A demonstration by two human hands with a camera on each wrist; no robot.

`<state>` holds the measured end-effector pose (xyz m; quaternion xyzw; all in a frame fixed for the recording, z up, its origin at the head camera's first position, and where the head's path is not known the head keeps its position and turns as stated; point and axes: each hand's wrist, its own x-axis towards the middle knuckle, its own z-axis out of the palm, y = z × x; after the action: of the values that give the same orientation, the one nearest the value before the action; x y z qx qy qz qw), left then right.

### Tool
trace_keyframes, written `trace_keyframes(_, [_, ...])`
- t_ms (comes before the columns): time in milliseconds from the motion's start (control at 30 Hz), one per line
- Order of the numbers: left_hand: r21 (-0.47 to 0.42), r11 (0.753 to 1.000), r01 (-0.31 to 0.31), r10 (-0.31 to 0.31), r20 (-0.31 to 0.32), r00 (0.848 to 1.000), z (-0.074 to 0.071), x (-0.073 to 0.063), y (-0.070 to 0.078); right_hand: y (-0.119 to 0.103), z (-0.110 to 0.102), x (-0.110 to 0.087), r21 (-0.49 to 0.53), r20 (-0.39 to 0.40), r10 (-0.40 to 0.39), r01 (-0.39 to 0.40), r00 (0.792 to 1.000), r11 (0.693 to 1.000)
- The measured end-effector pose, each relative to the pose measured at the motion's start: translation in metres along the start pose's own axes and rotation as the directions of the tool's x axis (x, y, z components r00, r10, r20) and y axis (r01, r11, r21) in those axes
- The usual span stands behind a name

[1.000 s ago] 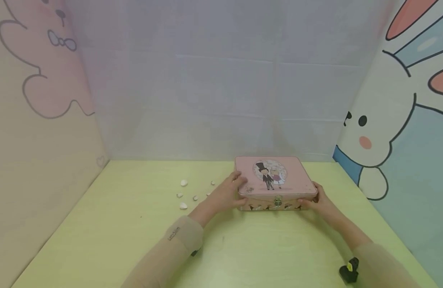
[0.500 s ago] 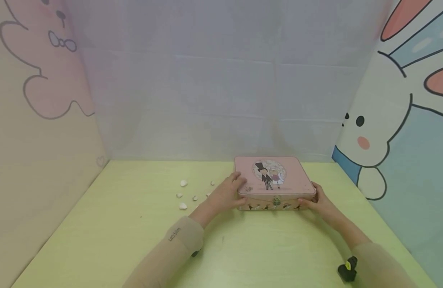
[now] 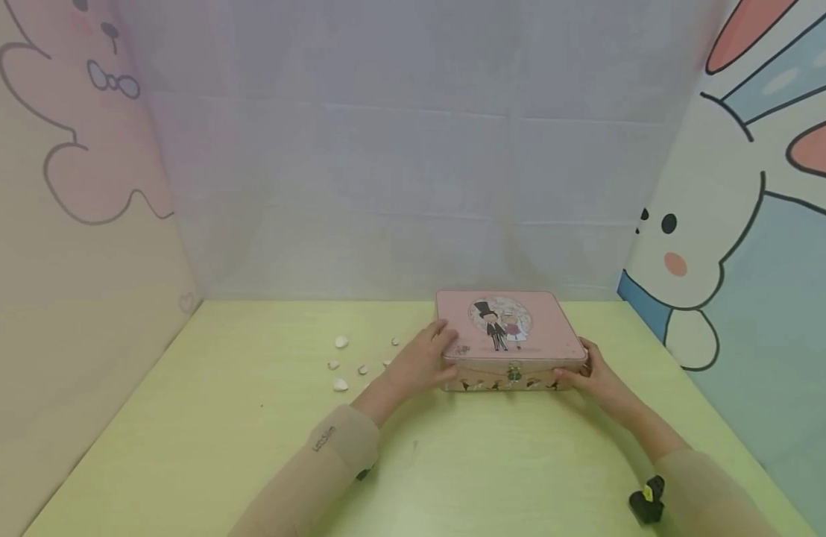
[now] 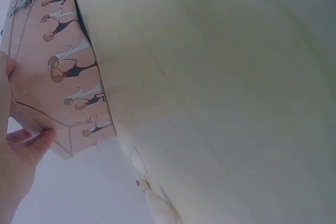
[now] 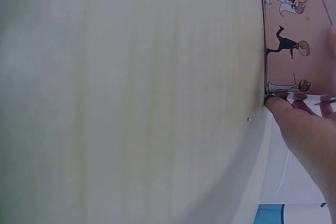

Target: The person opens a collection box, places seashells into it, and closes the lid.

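A pink tin box (image 3: 554, 339) with a hinged-looking lid and a metal clasp (image 3: 514, 373) sits closed at the back right of the table. On its lid is a cartoon couple; small figures run along the front (image 4: 63, 61). My left hand (image 3: 418, 364) grips the left front corner, its thumb on the front face and fingers at the lid's left edge. At the opposite front corner, my right hand (image 3: 599, 382) holds the box, thumb on the front and fingers round the right side. In the right wrist view some fingertips (image 5: 278, 106) reach the bottom corner.
Several small white shell-like pieces (image 3: 341, 341) lie on the yellow-green table (image 3: 218, 418), left of the box. A pale cloth wall (image 3: 386, 186) stands behind, with a rabbit-printed wall (image 3: 775, 313) at the right. A black and yellow device (image 3: 646, 507) is by the right sleeve.
The head view has shifted very slightly. Both hands keep their hold, and the box stays in place with its lid closed.
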<state>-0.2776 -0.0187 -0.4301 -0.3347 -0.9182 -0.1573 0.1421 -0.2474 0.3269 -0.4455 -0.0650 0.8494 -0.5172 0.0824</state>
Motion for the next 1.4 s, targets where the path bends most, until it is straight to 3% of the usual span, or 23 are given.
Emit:
trace_keyframes(233, [-0.012, 1.0, 0.025, -0.024, 0.024, 0.999, -0.002, 0.0, 0.0, -0.002, 0.002, 0.001, -0.036, -0.007, 0.016, -0.017, 1.0, 0.999])
trace_keyframes(500, [-0.044, 0.991, 0.124, -0.12, 0.075, 0.99, -0.002, 0.007, 0.007, -0.005, 0.002, 0.001, -0.052, -0.001, 0.027, -0.027, 1.0, 0.998])
trace_keyframes(733, [0.052, 0.98, 0.191, -0.194, 0.061, 0.979, 0.0, 0.014, 0.016, -0.005, 0.003, 0.001, -0.073, -0.002, 0.021, -0.021, 1.0, 0.997])
trace_keyframes(1067, [0.173, 0.972, 0.157, -0.162, 0.012, 0.987, 0.001, 0.015, 0.02, -0.009, 0.003, 0.0, -0.091, -0.001, 0.006, -0.006, 1.0, 0.996])
trace_keyframes(1400, [0.211, 0.968, 0.139, -0.14, -0.01, 0.99, 0.001, 0.013, 0.021, -0.009, 0.004, -0.001, -0.057, -0.006, -0.002, 0.002, 1.0, 0.998])
